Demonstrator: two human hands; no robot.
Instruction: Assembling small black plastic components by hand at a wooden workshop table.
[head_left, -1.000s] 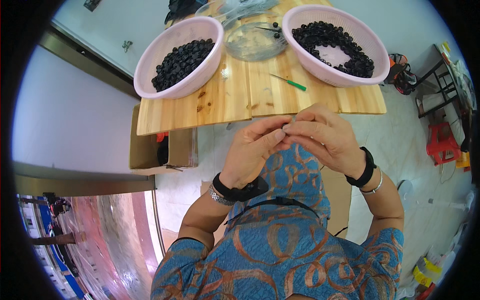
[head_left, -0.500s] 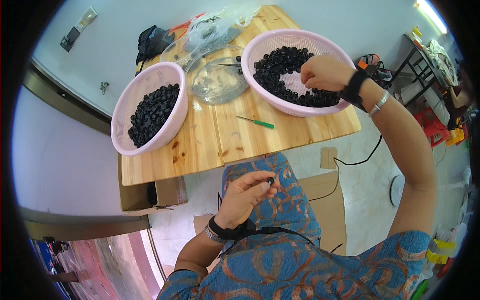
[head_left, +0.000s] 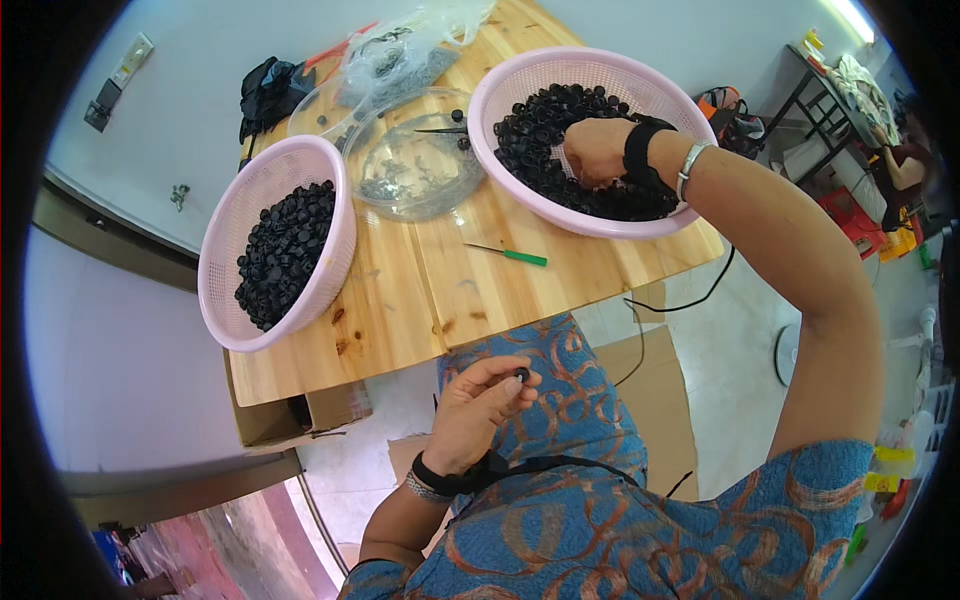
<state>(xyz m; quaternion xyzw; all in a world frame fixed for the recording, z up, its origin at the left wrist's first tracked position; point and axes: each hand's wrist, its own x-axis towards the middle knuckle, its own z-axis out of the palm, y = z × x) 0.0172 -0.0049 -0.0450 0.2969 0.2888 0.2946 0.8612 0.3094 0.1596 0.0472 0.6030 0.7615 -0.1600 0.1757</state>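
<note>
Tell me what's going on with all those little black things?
Someone is handling small black pieces with both hands. The left grip pinches one black piece above the lap. The right grip is down in the right pink basket, among more pieces; its fingertips are hidden, so I can't tell whether it holds any. The left pink basket has a pile too. A green-handled tool lies on the wooden table.

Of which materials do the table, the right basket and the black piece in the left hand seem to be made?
Table: wood, seemingly smooth, by its grain and dark knots.
Right basket: probably plastic, smooth pale pink, by its wall's regular holes.
Black piece in the left hand: perhaps plastic or rubber, dark but too small to judge its finish.
</note>
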